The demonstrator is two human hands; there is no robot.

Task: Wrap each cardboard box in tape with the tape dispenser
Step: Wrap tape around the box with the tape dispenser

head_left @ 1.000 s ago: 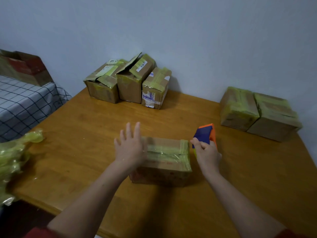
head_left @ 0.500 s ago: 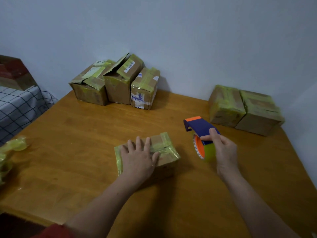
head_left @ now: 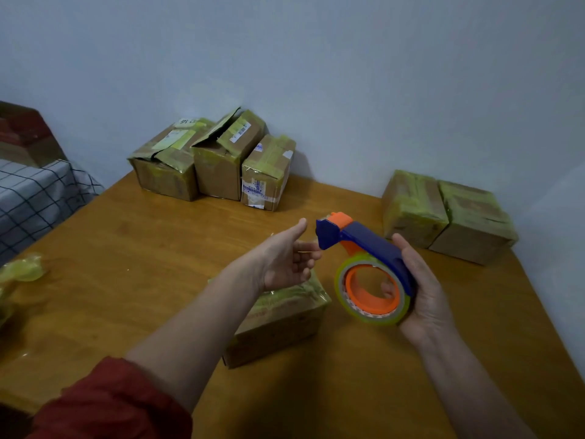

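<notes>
The tape dispenser [head_left: 373,245], blue with an orange core and tip, is held up off the worktop [head_left: 152,264] right of centre, its cutter end pointing far and left. A roll of yellow-green tape [head_left: 376,319] sits on its orange hub. The right hand [head_left: 424,289] cups it from the right: the thumb lies along the blue handle, the palm backs the roll, and a fingertip shows through the hollow core, so this grip is closed firmly on the dispenser.

The left hand [head_left: 281,264] hangs just left of the cutter end, palm turned up, thumb stretched out and fingers loosely curled, their tips just beside the blue head. Its grip is slack and wide; whether a fingertip touches the tape end cannot be told.

Below that hand and its forearm, a cardboard box [head_left: 278,331] lies on the worktop near the middle, its top covered in shiny green-tinted tape, its left part hidden by the arm.

At the far left, three boxes [head_left: 218,166] stand together against the wall [head_left: 348,74], the middle one with a flap sticking up. At the far right, two taped boxes [head_left: 414,207] stand side by side, touching. A crumpled wad of tape [head_left: 22,269] lies at the left edge. Beyond it is a checked cloth [head_left: 34,198]. A red sleeve [head_left: 110,403] covers the left upper arm.
</notes>
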